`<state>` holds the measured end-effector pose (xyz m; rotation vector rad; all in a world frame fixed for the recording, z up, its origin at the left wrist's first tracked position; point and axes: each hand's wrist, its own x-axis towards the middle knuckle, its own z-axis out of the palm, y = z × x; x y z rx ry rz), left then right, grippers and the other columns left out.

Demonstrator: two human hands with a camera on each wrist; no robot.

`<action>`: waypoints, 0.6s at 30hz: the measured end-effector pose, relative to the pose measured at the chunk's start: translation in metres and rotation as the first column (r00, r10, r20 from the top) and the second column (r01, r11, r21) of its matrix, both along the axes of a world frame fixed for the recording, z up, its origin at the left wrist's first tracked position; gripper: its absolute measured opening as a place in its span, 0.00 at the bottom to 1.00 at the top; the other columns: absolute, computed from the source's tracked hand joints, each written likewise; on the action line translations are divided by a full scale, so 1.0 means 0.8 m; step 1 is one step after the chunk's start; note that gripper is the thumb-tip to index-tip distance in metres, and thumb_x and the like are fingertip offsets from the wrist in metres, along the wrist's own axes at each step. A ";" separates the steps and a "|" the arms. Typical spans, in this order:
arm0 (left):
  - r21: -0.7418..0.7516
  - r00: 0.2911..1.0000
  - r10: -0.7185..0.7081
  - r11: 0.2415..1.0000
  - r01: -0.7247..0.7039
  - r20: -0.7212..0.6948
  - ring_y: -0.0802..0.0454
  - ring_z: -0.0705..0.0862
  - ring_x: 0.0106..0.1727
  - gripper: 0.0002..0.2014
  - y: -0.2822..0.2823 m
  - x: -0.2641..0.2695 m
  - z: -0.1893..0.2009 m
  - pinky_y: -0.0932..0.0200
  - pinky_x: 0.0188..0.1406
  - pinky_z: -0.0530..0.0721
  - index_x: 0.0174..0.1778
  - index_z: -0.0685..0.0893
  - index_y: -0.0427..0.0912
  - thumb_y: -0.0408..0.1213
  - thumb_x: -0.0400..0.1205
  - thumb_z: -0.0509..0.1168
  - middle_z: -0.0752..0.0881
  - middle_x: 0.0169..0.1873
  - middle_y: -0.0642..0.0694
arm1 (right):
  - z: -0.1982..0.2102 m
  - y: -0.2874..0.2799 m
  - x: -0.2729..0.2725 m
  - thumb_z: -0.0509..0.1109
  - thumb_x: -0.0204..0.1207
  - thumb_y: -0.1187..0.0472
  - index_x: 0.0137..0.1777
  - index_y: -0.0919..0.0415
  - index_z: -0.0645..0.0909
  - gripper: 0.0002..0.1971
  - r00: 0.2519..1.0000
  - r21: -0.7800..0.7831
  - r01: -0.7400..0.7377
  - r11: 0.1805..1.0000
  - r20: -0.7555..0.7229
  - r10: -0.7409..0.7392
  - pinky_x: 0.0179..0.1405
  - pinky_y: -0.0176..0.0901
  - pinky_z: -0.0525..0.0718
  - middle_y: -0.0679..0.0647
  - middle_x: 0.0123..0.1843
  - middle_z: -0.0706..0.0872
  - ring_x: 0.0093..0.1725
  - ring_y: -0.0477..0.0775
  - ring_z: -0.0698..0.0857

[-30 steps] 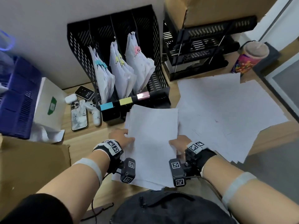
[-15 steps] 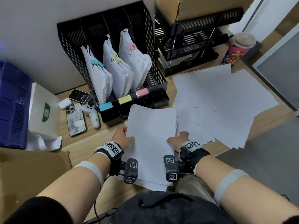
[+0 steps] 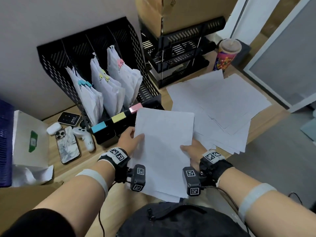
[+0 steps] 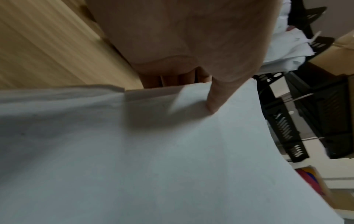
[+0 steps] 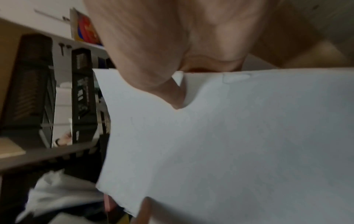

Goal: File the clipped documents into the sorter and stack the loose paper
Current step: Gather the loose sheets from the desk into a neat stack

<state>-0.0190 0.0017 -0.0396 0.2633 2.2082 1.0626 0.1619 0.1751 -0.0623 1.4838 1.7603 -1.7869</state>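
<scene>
At frame centre, the left hand [image 3: 130, 142] and right hand [image 3: 192, 151] hold a paper stack [image 3: 164, 151], thumbs on top, fingers underneath. Loose sheets [image 3: 222, 106] lie to its right.

Under the held paper stack [image 3: 164, 147] both hands' fingers stayed out of the head view, both wrist views were blurred, and the blue crate [image 3: 5, 142] was cut off.

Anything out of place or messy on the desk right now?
Yes: the loose sheets right of the sorter lie fanned and skewed, overhanging the desk edge. Both hands hold the paper stack.
</scene>
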 end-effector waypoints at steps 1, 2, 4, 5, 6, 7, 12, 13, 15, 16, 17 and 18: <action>0.022 1.000 -0.020 1.000 0.021 -0.011 0.46 0.88 0.55 0.15 0.011 0.000 0.003 0.52 0.57 0.85 0.63 0.83 0.41 0.41 0.82 0.72 0.89 0.54 0.44 | -0.004 0.006 0.008 0.68 0.72 0.63 0.55 0.60 0.83 0.12 0.999 0.010 0.037 0.999 0.005 -0.037 0.67 0.64 0.83 0.62 0.57 0.90 0.59 0.67 0.87; 0.018 0.998 -0.056 0.998 0.057 -0.027 0.46 0.88 0.57 0.17 0.023 0.001 0.002 0.53 0.59 0.85 0.64 0.83 0.41 0.41 0.81 0.72 0.89 0.55 0.43 | -0.004 0.010 0.015 0.67 0.70 0.62 0.56 0.61 0.82 0.14 0.997 0.004 0.077 0.997 0.019 -0.077 0.65 0.63 0.83 0.64 0.56 0.89 0.58 0.68 0.87; -0.084 0.982 -0.183 0.980 0.179 -0.045 0.44 0.85 0.64 0.23 0.044 0.003 -0.007 0.56 0.62 0.80 0.71 0.80 0.40 0.40 0.81 0.73 0.86 0.63 0.41 | -0.009 0.014 0.031 0.67 0.68 0.60 0.60 0.65 0.79 0.20 0.985 0.006 0.134 0.991 0.104 -0.134 0.60 0.56 0.86 0.64 0.54 0.86 0.54 0.65 0.86; -0.164 0.966 -0.257 0.955 0.249 -0.027 0.43 0.83 0.68 0.27 0.052 0.005 -0.013 0.58 0.62 0.77 0.75 0.77 0.41 0.41 0.81 0.74 0.83 0.68 0.40 | -0.008 0.016 0.038 0.68 0.71 0.60 0.59 0.64 0.77 0.17 0.979 0.051 0.113 0.992 0.167 -0.120 0.58 0.54 0.85 0.63 0.53 0.82 0.52 0.62 0.83; -0.247 0.949 -0.316 0.919 0.307 0.002 0.42 0.81 0.71 0.31 0.058 0.008 -0.019 0.58 0.62 0.76 0.79 0.73 0.42 0.43 0.80 0.74 0.80 0.72 0.39 | -0.005 0.015 0.045 0.66 0.74 0.61 0.56 0.62 0.74 0.11 0.968 0.094 0.072 0.993 0.233 -0.092 0.56 0.51 0.83 0.61 0.53 0.78 0.51 0.59 0.79; -0.318 0.932 -0.363 0.882 0.349 0.015 0.41 0.80 0.72 0.34 0.062 0.009 -0.026 0.57 0.63 0.76 0.80 0.71 0.44 0.45 0.80 0.74 0.78 0.74 0.40 | 0.003 0.013 0.051 0.64 0.76 0.62 0.53 0.60 0.72 0.08 0.957 0.099 0.018 0.995 0.287 -0.046 0.51 0.48 0.82 0.59 0.52 0.76 0.49 0.57 0.76; -0.445 0.896 -0.444 0.807 0.387 -0.026 0.39 0.81 0.72 0.38 0.079 0.020 -0.044 0.51 0.70 0.80 0.79 0.68 0.44 0.49 0.76 0.76 0.79 0.76 0.41 | -0.002 -0.002 0.063 0.68 0.67 0.58 0.54 0.65 0.76 0.17 0.949 -0.027 0.200 0.979 0.252 -0.187 0.43 0.50 0.89 0.59 0.45 0.85 0.41 0.59 0.87; -0.463 0.893 -0.449 0.798 0.386 -0.029 0.39 0.80 0.72 0.38 0.081 0.021 -0.046 0.51 0.69 0.80 0.79 0.68 0.43 0.49 0.76 0.76 0.79 0.75 0.41 | -0.005 -0.005 0.061 0.71 0.67 0.58 0.63 0.65 0.75 0.24 0.947 -0.055 0.249 0.967 0.225 -0.231 0.46 0.56 0.91 0.62 0.54 0.86 0.49 0.63 0.88; -0.480 0.895 -0.446 0.787 0.388 -0.008 0.39 0.81 0.70 0.39 0.080 0.022 -0.050 0.51 0.66 0.81 0.77 0.68 0.42 0.49 0.75 0.77 0.80 0.72 0.41 | -0.002 -0.008 0.056 0.73 0.71 0.60 0.74 0.65 0.70 0.31 0.945 -0.072 0.281 0.957 0.197 -0.262 0.50 0.58 0.89 0.65 0.65 0.80 0.57 0.65 0.84; -0.476 0.897 -0.441 0.787 0.393 0.012 0.39 0.82 0.68 0.40 0.079 0.021 -0.050 0.51 0.64 0.81 0.77 0.67 0.41 0.50 0.74 0.78 0.81 0.70 0.41 | -0.002 -0.008 0.055 0.74 0.72 0.61 0.75 0.66 0.68 0.32 0.941 -0.068 0.296 0.953 0.190 -0.279 0.51 0.58 0.87 0.64 0.64 0.79 0.56 0.63 0.82; -0.467 0.901 -0.432 0.790 0.396 0.032 0.40 0.82 0.66 0.40 0.077 0.021 -0.052 0.51 0.62 0.82 0.76 0.67 0.42 0.50 0.73 0.79 0.81 0.68 0.42 | -0.005 -0.007 0.055 0.74 0.72 0.61 0.75 0.67 0.68 0.32 0.937 -0.060 0.308 0.949 0.193 -0.292 0.54 0.58 0.86 0.63 0.61 0.77 0.55 0.62 0.80; -0.466 0.902 -0.430 0.791 0.396 0.036 0.40 0.83 0.65 0.39 0.074 0.021 -0.053 0.51 0.61 0.82 0.75 0.68 0.42 0.50 0.72 0.79 0.81 0.67 0.42 | -0.009 -0.006 0.056 0.74 0.72 0.61 0.75 0.68 0.69 0.32 0.931 -0.047 0.323 0.945 0.197 -0.308 0.58 0.60 0.85 0.62 0.58 0.76 0.54 0.62 0.78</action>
